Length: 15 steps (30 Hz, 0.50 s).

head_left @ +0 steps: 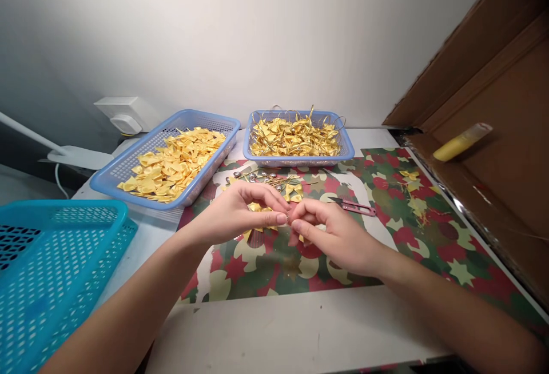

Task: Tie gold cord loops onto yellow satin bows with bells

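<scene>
My left hand (240, 214) and my right hand (328, 231) meet over the patterned mat, fingertips nearly touching. Each has thumb and fingers pinched together; whatever sits between them is too small to make out. Beneath and just behind the hands lie several yellow ribbon bows (293, 192), partly covered by the fingers. Past them is a loose bunch of gold ties (278, 180) with round silvery pieces (253, 177) at its left. A pair of pink thread snips (358, 208) rests on the mat beyond my right hand.
A blue basket (100, 182) of yellow bows stands back left. Another blue basket (295, 162) holds bows with gold ties. A teal basket (64, 282) is at the left edge. Cardboard (493, 99) walls the right side, near a yellow tube (461, 142). Yellow scraps (418, 208) lie on the mat.
</scene>
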{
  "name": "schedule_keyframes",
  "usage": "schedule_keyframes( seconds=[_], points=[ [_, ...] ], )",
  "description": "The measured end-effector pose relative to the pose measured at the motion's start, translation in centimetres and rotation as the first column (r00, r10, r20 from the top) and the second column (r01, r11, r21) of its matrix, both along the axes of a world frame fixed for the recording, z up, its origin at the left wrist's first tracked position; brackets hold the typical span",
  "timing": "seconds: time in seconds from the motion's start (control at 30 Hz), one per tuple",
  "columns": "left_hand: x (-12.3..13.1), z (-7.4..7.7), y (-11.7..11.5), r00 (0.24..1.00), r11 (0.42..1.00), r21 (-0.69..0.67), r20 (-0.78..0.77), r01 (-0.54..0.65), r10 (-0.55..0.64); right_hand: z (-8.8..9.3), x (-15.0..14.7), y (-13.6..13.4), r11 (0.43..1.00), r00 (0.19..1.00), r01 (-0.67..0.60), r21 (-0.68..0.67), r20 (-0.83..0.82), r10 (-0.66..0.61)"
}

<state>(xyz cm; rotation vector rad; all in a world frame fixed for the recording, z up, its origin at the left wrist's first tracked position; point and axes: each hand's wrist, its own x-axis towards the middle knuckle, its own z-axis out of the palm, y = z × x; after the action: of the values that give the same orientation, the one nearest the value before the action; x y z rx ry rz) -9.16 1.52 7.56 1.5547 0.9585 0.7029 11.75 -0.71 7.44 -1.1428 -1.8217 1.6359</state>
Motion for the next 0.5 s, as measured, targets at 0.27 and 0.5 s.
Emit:
schedule_keyframes(
  seconds=[0.27,0.5],
  points=[
    [1.0,1.3,-1.4,0.997,0.982,0.181,-0.027,-0.060,0.066,1.0,0.4,0.4,0.963,0.998,0.051,0.266,-0.055,-0.038],
    [1.3,1.3,-1.9,0.998,0.997,0.061,0.039,-0.054,0.052,1.3,0.8,0.5,0.947,1.000,-0.026,0.321,0.002,0.027]
  ],
)
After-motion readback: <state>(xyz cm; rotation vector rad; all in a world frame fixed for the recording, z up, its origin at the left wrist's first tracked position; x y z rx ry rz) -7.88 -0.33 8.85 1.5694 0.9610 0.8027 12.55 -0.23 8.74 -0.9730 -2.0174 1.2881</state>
